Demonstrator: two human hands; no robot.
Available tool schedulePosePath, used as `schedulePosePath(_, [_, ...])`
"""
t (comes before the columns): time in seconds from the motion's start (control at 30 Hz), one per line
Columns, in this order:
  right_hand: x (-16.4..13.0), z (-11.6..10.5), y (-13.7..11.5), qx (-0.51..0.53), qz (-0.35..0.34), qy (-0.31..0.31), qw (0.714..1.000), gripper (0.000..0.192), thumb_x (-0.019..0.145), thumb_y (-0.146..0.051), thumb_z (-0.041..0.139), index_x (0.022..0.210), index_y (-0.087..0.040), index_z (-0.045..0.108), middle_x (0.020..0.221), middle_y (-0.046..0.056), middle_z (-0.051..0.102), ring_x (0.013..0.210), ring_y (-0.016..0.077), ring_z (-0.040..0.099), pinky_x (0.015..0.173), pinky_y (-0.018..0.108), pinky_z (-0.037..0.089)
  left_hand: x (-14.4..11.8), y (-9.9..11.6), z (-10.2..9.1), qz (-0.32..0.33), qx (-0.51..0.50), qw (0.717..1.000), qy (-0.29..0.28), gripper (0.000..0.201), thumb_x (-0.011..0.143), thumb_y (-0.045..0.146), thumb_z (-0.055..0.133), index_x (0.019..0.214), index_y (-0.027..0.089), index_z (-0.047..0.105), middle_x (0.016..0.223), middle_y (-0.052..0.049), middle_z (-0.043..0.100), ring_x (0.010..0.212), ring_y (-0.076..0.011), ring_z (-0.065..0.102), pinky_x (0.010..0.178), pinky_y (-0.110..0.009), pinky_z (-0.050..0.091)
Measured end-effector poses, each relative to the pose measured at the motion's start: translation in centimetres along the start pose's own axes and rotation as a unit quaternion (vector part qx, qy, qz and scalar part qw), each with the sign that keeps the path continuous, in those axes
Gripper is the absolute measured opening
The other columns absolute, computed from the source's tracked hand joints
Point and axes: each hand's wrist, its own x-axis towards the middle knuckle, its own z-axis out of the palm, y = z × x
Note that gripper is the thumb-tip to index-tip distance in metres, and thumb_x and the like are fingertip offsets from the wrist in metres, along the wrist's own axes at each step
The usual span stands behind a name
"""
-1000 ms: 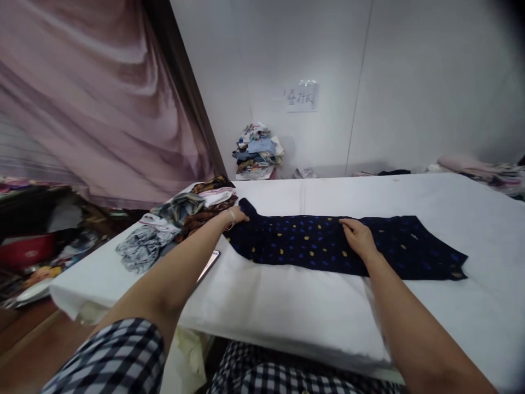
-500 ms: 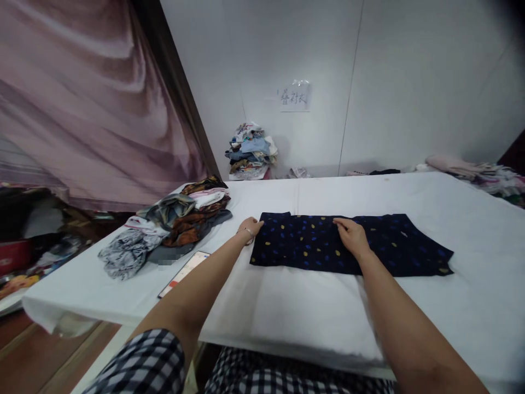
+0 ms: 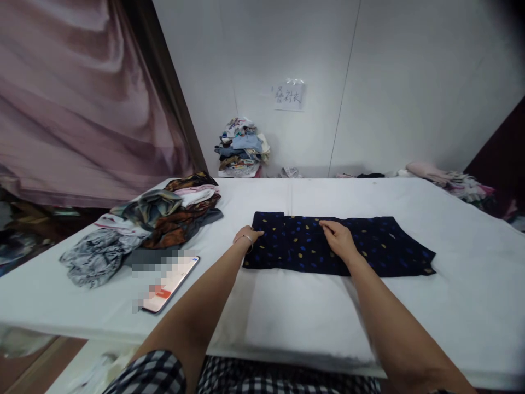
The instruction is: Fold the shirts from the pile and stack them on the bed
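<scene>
A dark navy shirt (image 3: 301, 246) with small blue and yellow spots lies flat on the white table, folded into a long strip from left to right. At its left edge, my left hand (image 3: 247, 237) has its thumb on the cloth and its other fingers mostly hidden, closed on that edge. My right hand (image 3: 339, 239) pinches cloth near the far edge, around the middle of the strip. The right end of the shirt slants down to a point near me, with nothing touching it.
Left on the white table (image 3: 262, 312) lie a heap of crumpled clothes (image 3: 164, 232) and a phone (image 3: 174, 287). A tall clothes stack (image 3: 241, 150) stands against the back wall, below a paper sign (image 3: 289, 97). More clothes (image 3: 447, 178) lie at the far right.
My left hand has slid a little towards me along the shirt's left edge. My right hand stays at about the same spot on the cloth. The view has shifted slightly.
</scene>
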Motion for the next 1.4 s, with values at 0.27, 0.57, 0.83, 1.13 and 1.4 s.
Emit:
schedulePosePath(0.27, [-0.3, 4.4, -7.4, 0.072, 0.010, -0.161, 0.984, 0.043, 0.089, -0.037, 0.049, 0.129, -0.023, 0.058, 0.134, 0.008, 0.058, 0.126, 0.0231, 0.051, 0.110, 0.045, 0.037, 0.7, -0.1, 0.2, 0.000, -0.045, 0.999, -0.014, 0.043, 0.061, 0.049, 0.076, 0.089, 0.018, 0.065, 0.105, -0.015, 0.071, 0.096, -0.0315, 0.067, 0.074, -0.035, 0.049])
schedulePosePath(0.57, [-0.4, 8.3, -13.4, 0.215, 0.143, -0.156, 0.953, 0.058, 0.082, -0.032, 0.059, 0.138, -0.025, 0.047, 0.140, 0.006, 0.052, 0.127, 0.0231, 0.049, 0.106, 0.041, 0.042, -0.9, 0.1, -2.6, 0.082, -0.163, 0.983, -0.022, 0.034, 0.066, 0.038, 0.076, 0.088, 0.015, 0.066, 0.087, -0.007, 0.073, 0.076, -0.0197, 0.068, 0.060, -0.025, 0.049])
schedulePosePath(0.83, [-5.6, 11.2, -14.8, 0.350, 0.221, -0.209, 0.886, 0.061, 0.075, -0.028, 0.066, 0.134, -0.024, 0.052, 0.139, 0.007, 0.053, 0.129, 0.0236, 0.048, 0.109, 0.042, 0.037, -3.5, -5.0, -2.9, 0.057, -0.161, 0.985, -0.027, 0.016, 0.063, 0.024, 0.075, 0.067, 0.017, 0.061, 0.067, -0.003, 0.070, 0.068, -0.0201, 0.067, 0.059, -0.027, 0.050])
schedulePosePath(1.13, [-4.9, 7.4, -15.3, 0.462, 0.341, -0.153, 0.804, 0.056, 0.075, -0.036, 0.071, 0.129, -0.028, 0.056, 0.131, 0.007, 0.059, 0.123, 0.0227, 0.053, 0.106, 0.043, 0.039, -5.2, -2.1, -4.6, 0.111, -0.219, 0.967, -0.072, 0.021, 0.073, 0.037, 0.067, 0.074, 0.017, 0.061, 0.073, -0.005, 0.069, 0.073, -0.0194, 0.067, 0.061, -0.027, 0.052])
schedulePosePath(1.4, [-4.4, 0.1, -11.3, 0.566, 0.410, -0.012, 0.715, 0.050, 0.084, -0.054, 0.057, 0.123, -0.022, 0.060, 0.113, 0.007, 0.070, 0.104, 0.0239, 0.065, 0.091, 0.040, 0.051, -11.0, 8.0, -2.6, 0.254, -0.378, 0.852, -0.260, 0.039, 0.075, 0.052, 0.066, 0.090, 0.017, 0.058, 0.100, -0.008, 0.068, 0.080, -0.0186, 0.068, 0.072, -0.033, 0.056])
